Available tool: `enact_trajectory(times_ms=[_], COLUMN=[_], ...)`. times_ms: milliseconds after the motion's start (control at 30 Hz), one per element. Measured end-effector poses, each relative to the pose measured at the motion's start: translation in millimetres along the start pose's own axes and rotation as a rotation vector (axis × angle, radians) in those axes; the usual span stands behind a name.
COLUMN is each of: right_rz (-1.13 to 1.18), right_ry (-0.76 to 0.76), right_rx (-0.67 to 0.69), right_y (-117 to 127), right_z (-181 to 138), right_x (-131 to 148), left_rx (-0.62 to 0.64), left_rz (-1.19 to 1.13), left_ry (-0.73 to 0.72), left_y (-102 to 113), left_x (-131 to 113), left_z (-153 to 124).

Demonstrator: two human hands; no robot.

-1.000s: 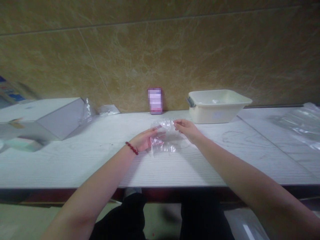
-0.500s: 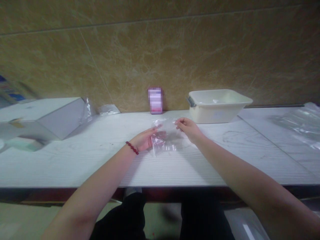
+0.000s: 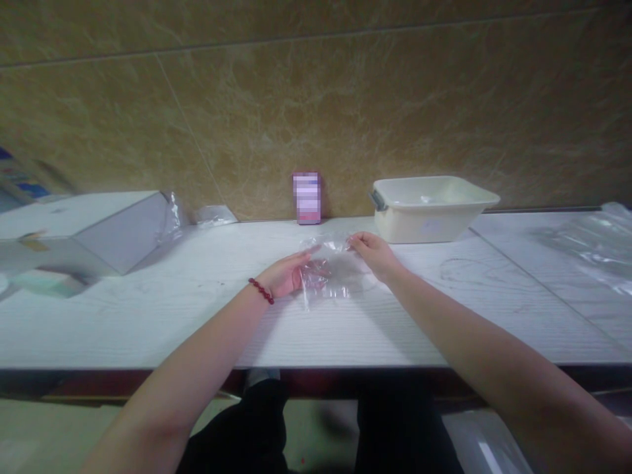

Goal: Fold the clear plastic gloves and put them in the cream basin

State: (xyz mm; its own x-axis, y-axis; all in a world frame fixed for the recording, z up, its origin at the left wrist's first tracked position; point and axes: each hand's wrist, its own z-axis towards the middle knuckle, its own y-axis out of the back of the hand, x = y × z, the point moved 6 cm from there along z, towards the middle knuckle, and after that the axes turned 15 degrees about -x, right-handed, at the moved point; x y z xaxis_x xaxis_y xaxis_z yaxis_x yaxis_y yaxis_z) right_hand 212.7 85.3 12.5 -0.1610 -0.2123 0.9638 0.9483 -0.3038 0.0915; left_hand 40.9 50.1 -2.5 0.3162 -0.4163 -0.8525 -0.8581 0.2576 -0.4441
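Observation:
A small clear plastic bag (image 3: 330, 271) lies crumpled on the white table (image 3: 316, 322), held between both hands. My left hand (image 3: 286, 274), with a red bead bracelet at the wrist, grips the bag's left side, fingers partly inside or behind the film. My right hand (image 3: 373, 252) pinches the bag's upper right edge with closed fingers. What is inside the bag, if anything, I cannot make out.
A cream plastic basin (image 3: 428, 207) stands at the back right against the tiled wall. A small purple box (image 3: 307, 197) stands upright behind the bag. A grey-white box (image 3: 83, 230) and loose plastic film (image 3: 212, 215) sit at the left. Clear plastic sheets (image 3: 592, 247) cover the far right.
Both hands have shifted slightly to the right and away with the bag, and the bag has been pulled a little flatter. Nothing else has moved.

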Motion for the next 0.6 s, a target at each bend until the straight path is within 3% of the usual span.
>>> enact_trajectory(times_ms=[200, 367, 600], right_rz=[-0.012, 0.130, 0.119], right_ry=[0.063, -0.058, -0.165], right_rx=[0.022, 0.053, 0.065], right_y=[-1, -3, -5], right_z=[-4, -4, -5], right_x=[8, 3, -5], left_rx=[-0.059, -0.075, -0.087], left_rz=[0.003, 0.001, 0.010], left_ry=[-0.021, -0.028, -0.035], left_y=[3, 6, 5], left_x=[0, 0, -1], left_z=[3, 5, 4])
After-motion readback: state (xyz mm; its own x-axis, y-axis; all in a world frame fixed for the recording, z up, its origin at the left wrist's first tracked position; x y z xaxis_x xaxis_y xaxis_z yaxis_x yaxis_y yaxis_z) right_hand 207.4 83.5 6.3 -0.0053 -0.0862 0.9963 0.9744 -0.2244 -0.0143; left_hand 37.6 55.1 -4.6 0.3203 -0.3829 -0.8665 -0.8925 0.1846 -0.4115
